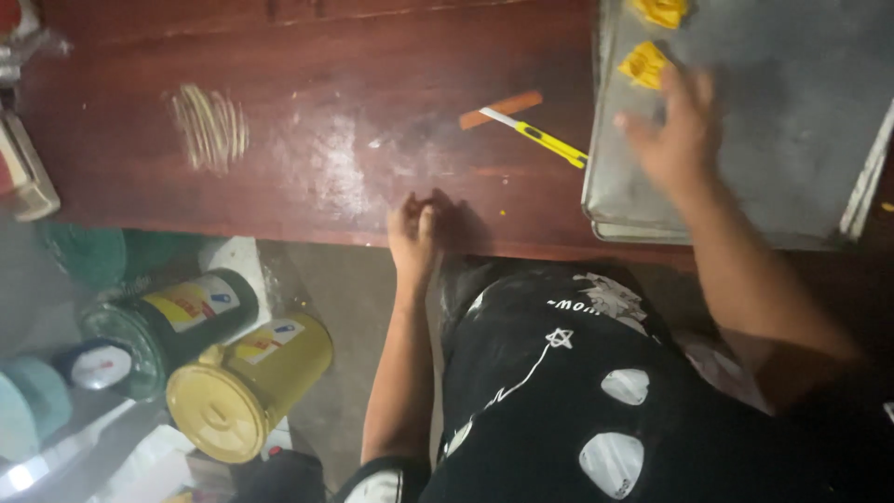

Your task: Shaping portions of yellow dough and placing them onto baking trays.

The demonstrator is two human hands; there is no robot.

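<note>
Reddish-brown wood, scuffed and dusted white in the middle, makes the bench (307, 112) that fills the upper part of the view. At its near edge the left hand (414, 228) rests curled, fingers folded in narrow, holding nothing that shows. The right hand (675, 135) lies at about 2 o'clock from it, blurred, fingers spread wide and flat over the left part of a grey metal tray (792, 121); whether it touches the tray I cannot tell.

At 11 o'clock from the right hand, just beside its fingertips, a yellow lump (644, 63) sits on the tray, and a second lump (663, 11) lies at 12 o'clock from that, at the top edge. Between the two hands, on bare bench, lies a yellow cutter (545, 140), its tip pointing to 10 o'clock and its tail touching the tray's left rim. An orange stick (501, 109) lies just beside the cutter's tip.

Far out at 9 o'clock on the bench is a pale ridged smear (209, 126).

Below the bench, at 8 o'clock from the left hand, a yellow jar (247, 382) lies tilted on the floor, touching a green jar (163, 321) at its 10 o'clock. A black printed shirt (577, 391) fills the lower right.
</note>
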